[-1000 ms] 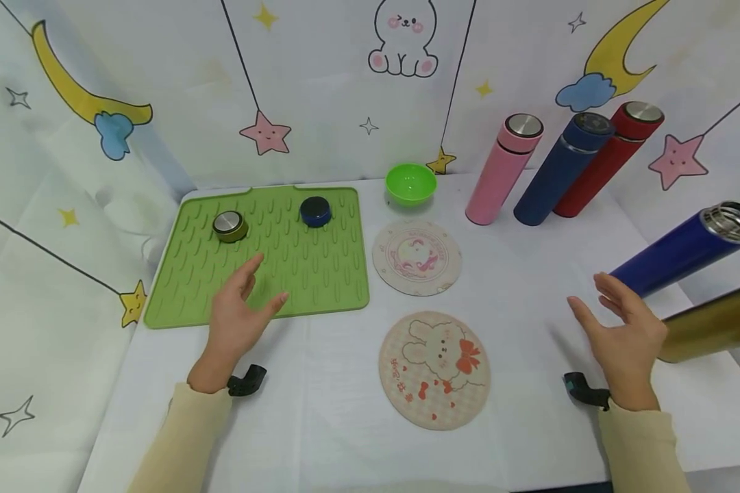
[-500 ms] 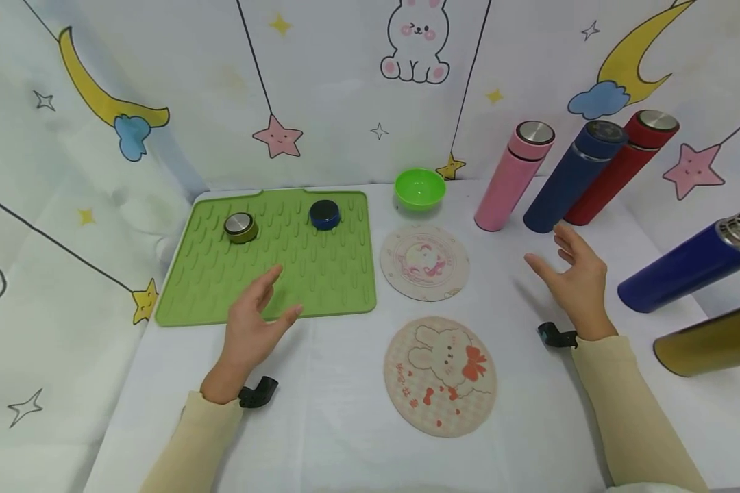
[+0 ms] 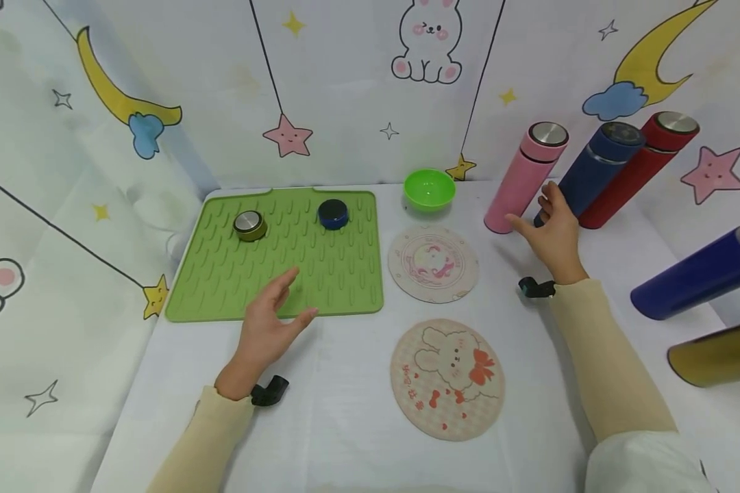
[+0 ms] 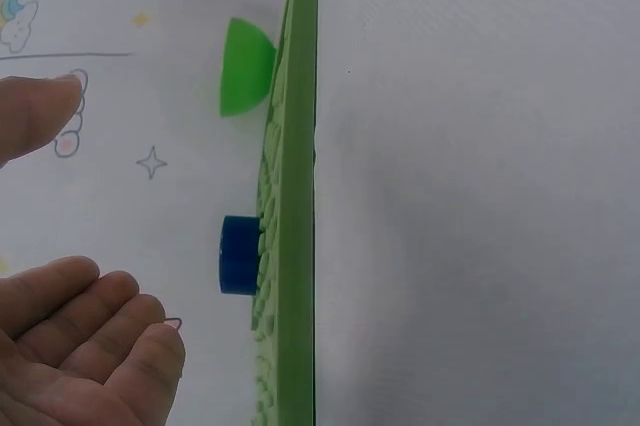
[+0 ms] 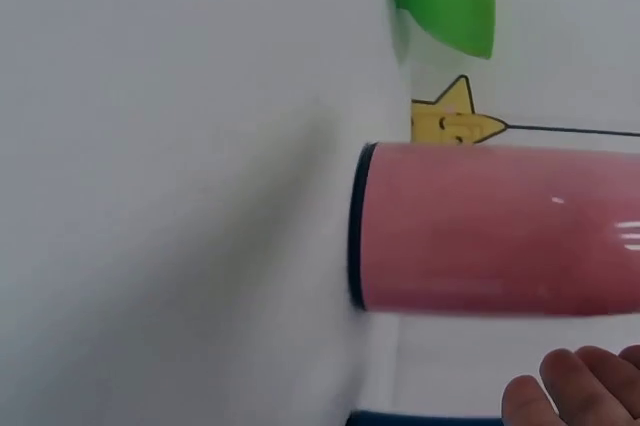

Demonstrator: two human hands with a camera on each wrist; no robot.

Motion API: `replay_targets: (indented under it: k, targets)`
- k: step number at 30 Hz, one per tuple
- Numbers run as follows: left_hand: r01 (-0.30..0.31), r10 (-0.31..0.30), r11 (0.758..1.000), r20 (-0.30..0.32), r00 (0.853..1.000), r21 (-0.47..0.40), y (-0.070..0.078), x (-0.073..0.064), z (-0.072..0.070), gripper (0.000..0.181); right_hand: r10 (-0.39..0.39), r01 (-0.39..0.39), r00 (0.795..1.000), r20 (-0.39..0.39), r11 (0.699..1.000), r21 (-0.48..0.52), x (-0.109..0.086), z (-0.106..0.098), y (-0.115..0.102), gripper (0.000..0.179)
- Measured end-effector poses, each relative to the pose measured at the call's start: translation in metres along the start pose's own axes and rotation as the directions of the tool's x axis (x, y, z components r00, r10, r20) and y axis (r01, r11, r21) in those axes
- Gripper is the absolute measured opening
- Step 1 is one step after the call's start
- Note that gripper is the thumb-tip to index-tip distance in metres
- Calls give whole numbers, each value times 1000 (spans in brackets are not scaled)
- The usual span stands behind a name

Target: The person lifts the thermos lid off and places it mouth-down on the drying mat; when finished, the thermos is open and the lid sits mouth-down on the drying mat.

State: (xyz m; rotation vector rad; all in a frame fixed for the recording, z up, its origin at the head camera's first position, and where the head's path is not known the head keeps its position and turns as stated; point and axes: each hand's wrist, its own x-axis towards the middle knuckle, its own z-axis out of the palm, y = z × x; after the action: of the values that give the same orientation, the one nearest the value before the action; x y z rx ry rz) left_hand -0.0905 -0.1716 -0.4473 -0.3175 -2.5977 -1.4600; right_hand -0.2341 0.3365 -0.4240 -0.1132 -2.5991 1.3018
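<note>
One white cloth-covered table [image 3: 345,411] bears one rectangular green mat with raised ribs [image 3: 321,287] at its left rear. Five tall cylindrical flasks stand toward the right: a glossy pink flask with a steel-topped lid [image 3: 518,186], a dark blue lidded flask [image 3: 601,168], a red steel-topped flask [image 3: 644,174], a royal blue flask with a bare metal mouth [image 3: 699,274] and an olive-gold flask [image 3: 718,352]. Lids hide the insides of the first three; the right edge cuts off the mouths of the last two, the olive-gold one's entirely. The red flask is partly behind the dark blue one, whose lower part the right hand [image 3: 551,236] covers.

That hand is at the pink and dark blue flasks, thumb and fingers apart; whether it touches either cannot be told. The left hand [image 3: 270,332] hovers by the mat's near edge, thumb and fingers spread.

Two round printed mats lie mid-table, a larger rabbit one [image 3: 447,380] and a smaller pink-patterned one [image 3: 434,264]. Behind them sits one small bright green bowl [image 3: 429,204]. Two short round caps rest on the green mat: olive with a steel top [image 3: 249,226] and dark blue [image 3: 333,214].
</note>
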Motion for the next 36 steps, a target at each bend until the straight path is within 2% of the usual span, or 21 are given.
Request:
replay_targets:
  k: [4,8,14,24,28,32,34,36]
  targets:
    - [9,-9,1000,11,1000,-3,-1,0,2,80,17,-18,1000,10,999,37,15,7,-5,95]
    - [7,-7,1000,18,1000,-19,0,0,3,81,35,-34,999,-12,997,68,24,11,-9,88]
    - [-9,9,1000,19,1000,-17,2,-1,3,82,46,-37,995,-92,994,99,28,14,-8,77]
    - [-24,24,1000,18,1000,-20,0,-1,4,82,47,-37,994,-98,995,94,32,14,-8,75]
    - [-25,25,1000,25,999,-11,0,-1,6,81,64,-56,994,-90,995,88,26,13,-9,76]
    - [-27,28,999,56,998,-28,5,-2,6,81,68,-63,995,-75,996,68,10,11,-15,76]
    - [-47,52,997,85,995,-65,9,-1,7,82,54,-50,996,-68,997,55,1,11,-20,75]
    - [-89,103,989,122,987,-117,13,1,9,84,30,-27,998,-63,998,50,-10,11,-26,73]
